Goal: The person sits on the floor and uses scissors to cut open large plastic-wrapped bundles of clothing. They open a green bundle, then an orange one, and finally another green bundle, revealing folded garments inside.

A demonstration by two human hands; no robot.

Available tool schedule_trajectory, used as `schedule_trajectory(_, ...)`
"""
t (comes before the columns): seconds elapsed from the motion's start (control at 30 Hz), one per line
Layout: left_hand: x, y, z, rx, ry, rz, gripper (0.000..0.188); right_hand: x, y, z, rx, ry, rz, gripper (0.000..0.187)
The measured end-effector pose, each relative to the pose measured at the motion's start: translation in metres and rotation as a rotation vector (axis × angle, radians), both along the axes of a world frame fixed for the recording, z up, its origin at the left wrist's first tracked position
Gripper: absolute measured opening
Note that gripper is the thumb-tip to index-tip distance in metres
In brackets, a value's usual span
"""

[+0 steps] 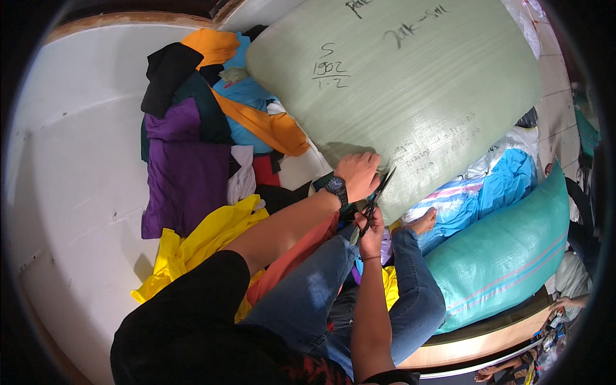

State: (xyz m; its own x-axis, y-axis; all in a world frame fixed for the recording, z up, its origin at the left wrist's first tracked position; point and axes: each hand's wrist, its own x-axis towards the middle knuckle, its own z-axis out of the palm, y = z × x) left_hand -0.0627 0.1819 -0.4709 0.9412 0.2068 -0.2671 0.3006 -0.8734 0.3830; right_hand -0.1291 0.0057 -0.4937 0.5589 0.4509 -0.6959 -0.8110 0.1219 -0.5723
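Observation:
A large pale green woven sack with handwriting on it lies in front of me. My left hand, with a dark watch on its wrist, is closed at the sack's near left edge and appears to grip its fabric; the fingertips are partly hidden. Just below it, my right hand holds black-handled scissors, fingers wrapped round the handles. The blades point up and to the right, beside the sack's edge. Coral cloth lies under my left forearm.
Loose clothes are heaped at the left: purple, yellow, orange and black cloth. A teal sack and a bag with blue contents lie at the right. Other people's hands show at the lower right.

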Motion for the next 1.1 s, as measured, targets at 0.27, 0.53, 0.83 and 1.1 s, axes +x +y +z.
schedule_trajectory(0.27, 0.009, 0.014, -0.011, 0.047, 0.037, -0.258, 0.019, 0.011, 0.01, -0.005, -0.012, 0.017, -0.012, 0.019)
schedule_trajectory(0.53, 0.004, 0.024, -0.007, -0.044, -0.053, -0.32, 0.017, 0.026, 0.024, -0.011, 0.049, -0.03, -0.059, 0.019)
schedule_trajectory(0.83, -0.01, 0.033, -0.005, -0.125, -0.071, -0.251, 0.017, 0.053, 0.036, -0.005, 0.005, -0.035, -0.072, 0.021)
schedule_trajectory(1.1, -0.025, 0.041, -0.005, -0.225, -0.209, -0.063, 0.016, 0.066, 0.042, -0.001, -0.036, -0.073, -0.057, 0.021)
